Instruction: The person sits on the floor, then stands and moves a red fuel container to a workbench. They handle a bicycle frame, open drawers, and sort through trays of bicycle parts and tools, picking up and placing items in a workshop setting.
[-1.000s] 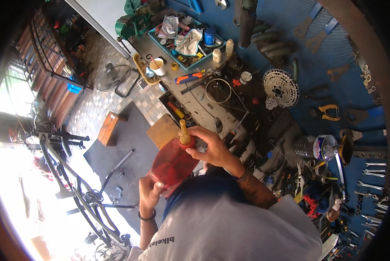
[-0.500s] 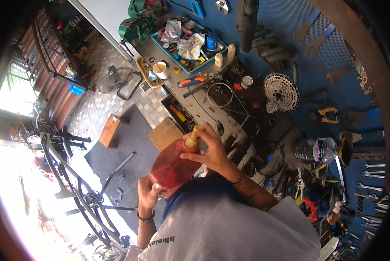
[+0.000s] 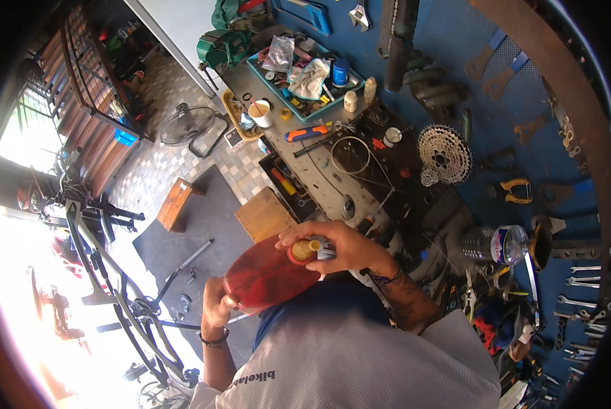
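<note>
A red plastic jerry can [image 3: 261, 276] with a yellow spout [image 3: 305, 250] is held up in front of my body, its spout end on the right. My left hand [image 3: 216, 303] grips the can's left end, thumb on the near side. At the other end my right hand [image 3: 350, 247] curls over the neck, its fingers across the top of the red collar. A small grey piece shows between the spout and my right palm; I cannot make out what it is.
Beyond the can is a cluttered workbench [image 3: 302, 163] with a blue tray [image 3: 288, 108], a white cup [image 3: 260, 114] and a bike cassette [image 3: 444, 154]. A bicycle frame [image 3: 108, 273] stands at left. A wooden box [image 3: 264, 213] sits near the bench; a clear bottle [image 3: 507, 244] is at right.
The can has tilted, so its spout now faces me more. My right hand has shifted from pinching the spout to curling over the neck, and the grey piece has come into view.
</note>
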The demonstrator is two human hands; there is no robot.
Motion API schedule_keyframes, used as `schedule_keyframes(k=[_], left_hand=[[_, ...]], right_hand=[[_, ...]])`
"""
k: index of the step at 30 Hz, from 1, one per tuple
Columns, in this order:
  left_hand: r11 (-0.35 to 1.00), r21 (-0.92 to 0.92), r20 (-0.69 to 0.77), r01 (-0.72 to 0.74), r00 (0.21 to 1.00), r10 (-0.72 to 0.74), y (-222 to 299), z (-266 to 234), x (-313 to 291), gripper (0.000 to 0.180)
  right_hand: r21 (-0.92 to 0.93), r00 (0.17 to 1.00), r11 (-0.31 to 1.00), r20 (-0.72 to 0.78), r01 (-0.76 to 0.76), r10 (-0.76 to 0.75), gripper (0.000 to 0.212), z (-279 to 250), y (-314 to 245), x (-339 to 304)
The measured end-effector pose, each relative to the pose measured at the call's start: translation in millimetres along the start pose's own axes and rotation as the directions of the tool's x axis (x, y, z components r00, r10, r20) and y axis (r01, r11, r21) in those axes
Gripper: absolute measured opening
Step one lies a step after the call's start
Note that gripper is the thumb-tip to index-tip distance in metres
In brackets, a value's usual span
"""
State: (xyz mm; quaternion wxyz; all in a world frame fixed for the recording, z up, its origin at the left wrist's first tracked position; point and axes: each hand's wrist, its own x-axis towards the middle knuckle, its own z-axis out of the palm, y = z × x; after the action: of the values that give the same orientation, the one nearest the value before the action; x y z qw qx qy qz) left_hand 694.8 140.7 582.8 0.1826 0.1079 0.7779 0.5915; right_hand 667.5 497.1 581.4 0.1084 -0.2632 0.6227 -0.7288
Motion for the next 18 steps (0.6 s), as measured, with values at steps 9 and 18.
schedule_keyframes(k=[9,18], left_hand=[[0.998,-0.023,-0.073,-0.051,0.996,0.049,19.3,21.5,11.8,0.089],[0.982,-0.150,-0.310,-0.113,0.949,0.062,12.7,20.3,14.7,0.084]], right_hand=[[-0.462,0.852,0.887,-0.471,-0.017,-0.229,0.067,39.2,12.4,12.3],[-0.228,0.880,0.963,-0.417,0.141,-0.228,0.068,46.5,25.7,-15.9]])
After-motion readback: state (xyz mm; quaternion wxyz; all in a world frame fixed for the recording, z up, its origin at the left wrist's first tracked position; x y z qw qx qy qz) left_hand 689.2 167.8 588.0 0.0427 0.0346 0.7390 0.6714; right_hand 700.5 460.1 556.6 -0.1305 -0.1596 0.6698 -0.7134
